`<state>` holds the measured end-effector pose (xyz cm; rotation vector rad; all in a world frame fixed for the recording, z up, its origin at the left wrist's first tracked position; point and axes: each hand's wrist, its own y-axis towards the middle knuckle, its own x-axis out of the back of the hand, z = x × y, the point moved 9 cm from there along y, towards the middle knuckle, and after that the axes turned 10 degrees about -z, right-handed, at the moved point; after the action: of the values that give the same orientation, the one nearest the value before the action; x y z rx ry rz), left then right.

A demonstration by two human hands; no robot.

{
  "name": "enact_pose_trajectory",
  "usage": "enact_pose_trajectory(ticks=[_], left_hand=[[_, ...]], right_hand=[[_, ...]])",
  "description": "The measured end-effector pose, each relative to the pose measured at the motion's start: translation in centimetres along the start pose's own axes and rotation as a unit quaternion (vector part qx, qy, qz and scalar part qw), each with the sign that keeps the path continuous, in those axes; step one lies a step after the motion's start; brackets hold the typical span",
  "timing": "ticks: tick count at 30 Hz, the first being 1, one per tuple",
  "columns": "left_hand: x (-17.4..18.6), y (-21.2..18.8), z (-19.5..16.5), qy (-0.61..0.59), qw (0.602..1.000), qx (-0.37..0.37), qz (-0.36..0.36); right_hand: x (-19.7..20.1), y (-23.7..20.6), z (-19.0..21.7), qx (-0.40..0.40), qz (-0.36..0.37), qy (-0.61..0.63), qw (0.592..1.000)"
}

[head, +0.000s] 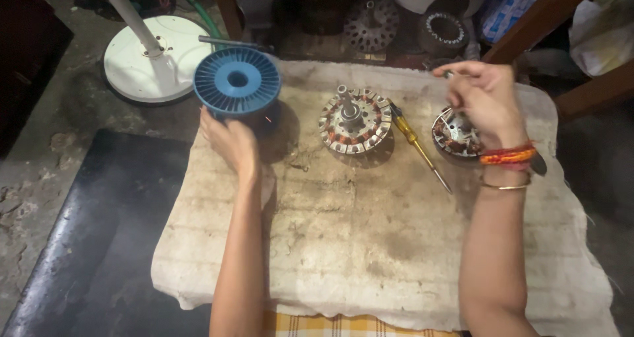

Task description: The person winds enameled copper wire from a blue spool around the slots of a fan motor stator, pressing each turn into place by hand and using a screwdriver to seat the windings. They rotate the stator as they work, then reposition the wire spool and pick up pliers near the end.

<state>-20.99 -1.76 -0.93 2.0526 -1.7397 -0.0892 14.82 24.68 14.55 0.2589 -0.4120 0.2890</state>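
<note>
The person's left hand (230, 141) is cupped around the near side of a blue finned spool (238, 81), a round plastic reel with radial ribs and a hollow hub; the fingers wrap its lower edge and hold it tilted up at the far left corner of a stained, off-white cloth (370, 244) spread over the floor. The right hand (485, 98) is raised above the cloth's far right part with its fingers pinched together on a small metal part (449, 74), too small to tell what it is. The wrist carries red-and-orange thread bands and a thin bangle.

Just under that hand lies a round motor part with copper windings (456, 135), partly hidden by the wrist. At the middle of the cloth's far edge stands a motor stator (354, 120) with copper coils and a metal shaft pointing up. Just to its right lies a yellow-handled screwdriver (417, 144), its tip pointing toward the person.

Beyond the cloth, a white round fan base (152, 60) with its pole rests on the concrete floor, well apart from more motor parts at the top.
</note>
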Motion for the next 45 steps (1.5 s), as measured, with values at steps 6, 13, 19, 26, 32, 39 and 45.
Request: enact_pose_trajectory(ticks=[6,13,19,26,32,39,45], left_hand=[[1.6,-1.8,-2.7,0.016,0.999,-0.009,-0.043],[4.5,-7.4,-12.1,-0.133,0.922,-0.355,-0.074],[-0.7,-19.6,-17.9,-0.180,0.759,-0.527,0.337],[-2.6,-19.3,-17.0,-0.114,0.758,-0.504,0.397],[-3.5,-19.6,-15.6,-0.126,0.765,-0.490,0.398],[-3.5,-18.9,-15.6,-0.184,0.778,-0.439,0.410],[-3.2,-18.1,-15.4,-0.215,0.793,-0.398,0.408]], right_hand=[[6.7,-0.1,-0.5,-0.018,-0.164,-0.140,0.976],[7.1,0.5,-0.8,0.062,-0.213,-0.157,0.962],[4.9,-0.1,1.1,0.117,-0.193,-0.101,0.969],[4.3,-4.0,8.0,0.286,-0.375,-0.318,0.823],[-6.1,-5.7,5.7,0.374,-0.058,-0.248,0.892],[-6.6,-7.2,-0.7,0.352,0.024,-0.111,0.929],[-5.2,-6.6,-3.3,0.290,-0.005,-0.076,0.954]])
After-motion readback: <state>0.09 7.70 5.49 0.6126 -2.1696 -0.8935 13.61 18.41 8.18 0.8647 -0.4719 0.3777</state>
